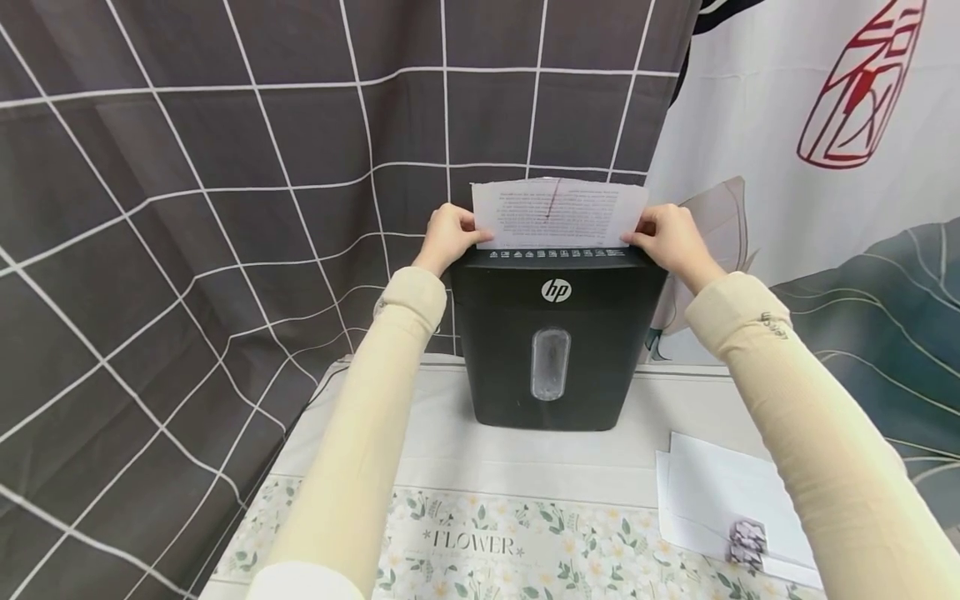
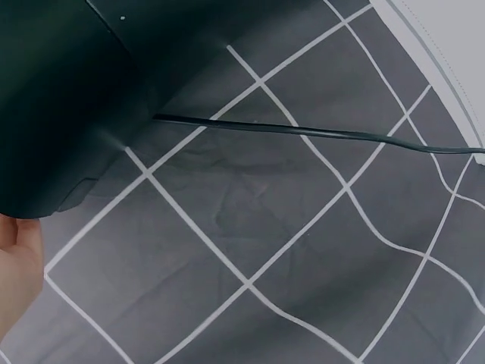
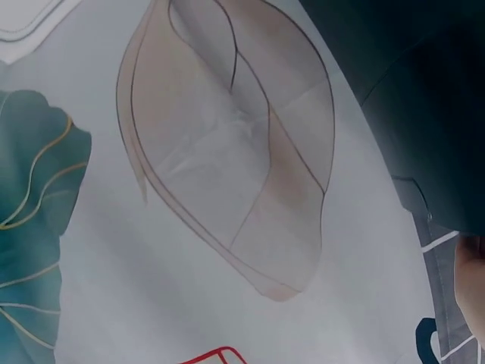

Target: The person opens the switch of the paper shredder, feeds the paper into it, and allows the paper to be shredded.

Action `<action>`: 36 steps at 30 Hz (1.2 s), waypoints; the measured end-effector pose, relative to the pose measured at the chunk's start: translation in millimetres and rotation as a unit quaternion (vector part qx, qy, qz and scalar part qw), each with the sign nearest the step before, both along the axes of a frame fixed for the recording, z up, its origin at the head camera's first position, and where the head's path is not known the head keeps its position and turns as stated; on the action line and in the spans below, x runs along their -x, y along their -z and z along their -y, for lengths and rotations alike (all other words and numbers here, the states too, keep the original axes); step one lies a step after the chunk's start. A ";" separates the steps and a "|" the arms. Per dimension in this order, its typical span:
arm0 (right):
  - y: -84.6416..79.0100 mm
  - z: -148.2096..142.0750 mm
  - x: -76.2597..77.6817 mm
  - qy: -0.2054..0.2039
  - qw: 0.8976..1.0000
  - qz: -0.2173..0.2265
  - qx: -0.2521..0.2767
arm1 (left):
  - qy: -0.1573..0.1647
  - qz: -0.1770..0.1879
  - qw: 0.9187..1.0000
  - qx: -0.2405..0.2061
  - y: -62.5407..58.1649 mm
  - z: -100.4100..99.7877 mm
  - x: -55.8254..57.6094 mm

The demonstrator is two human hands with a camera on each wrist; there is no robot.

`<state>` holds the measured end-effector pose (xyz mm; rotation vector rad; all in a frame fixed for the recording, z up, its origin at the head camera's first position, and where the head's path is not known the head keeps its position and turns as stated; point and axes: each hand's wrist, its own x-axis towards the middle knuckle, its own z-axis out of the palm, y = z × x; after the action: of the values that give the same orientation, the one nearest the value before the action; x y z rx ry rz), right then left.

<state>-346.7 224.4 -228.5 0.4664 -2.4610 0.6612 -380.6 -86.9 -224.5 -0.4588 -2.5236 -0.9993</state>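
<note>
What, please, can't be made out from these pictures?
Head: the sheet, its print too small to read.
Head: part of the papers, behind the right sleeve.
Left wrist: most of the left hand, cut off by the edge.
Right wrist: most of the right hand, likewise.

Shredder on the table before a curtain, sheet at its top, papers at front right.
</note>
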 end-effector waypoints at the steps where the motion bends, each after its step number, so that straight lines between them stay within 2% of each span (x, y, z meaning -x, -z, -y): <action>1: 0.9 -0.1 -0.1 -0.001 1.000 -0.001 0.005 | 0.001 -0.001 1.000 -0.002 0.9 0.5 0.5; 6: 1.0 -0.6 -0.3 -0.001 0.999 -0.014 0.035 | 0.005 0.002 1.000 -0.030 2.2 1.1 2.5; 12: -4.6 2.7 -2.1 -0.002 0.998 -0.021 0.066 | 0.014 -0.007 0.999 -0.051 -2.3 -1.4 0.1; 20: -5.9 6.3 -5.2 -0.014 0.994 -0.003 0.104 | 0.030 -0.013 0.998 -0.061 -2.8 -3.4 -4.6; 26: -6.0 8.8 -7.9 -0.030 0.993 0.010 0.111 | 0.036 -0.009 0.997 -0.069 1.7 -4.6 -5.2; 36: -6.1 10.3 -10.4 -0.028 0.994 0.009 0.105 | 0.065 0.003 0.994 -0.091 2.1 -6.8 -7.0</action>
<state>-336.3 214.1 -222.4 0.4491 -2.3684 0.9397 -373.6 -80.1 -226.5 -0.5706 -2.4038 -1.2677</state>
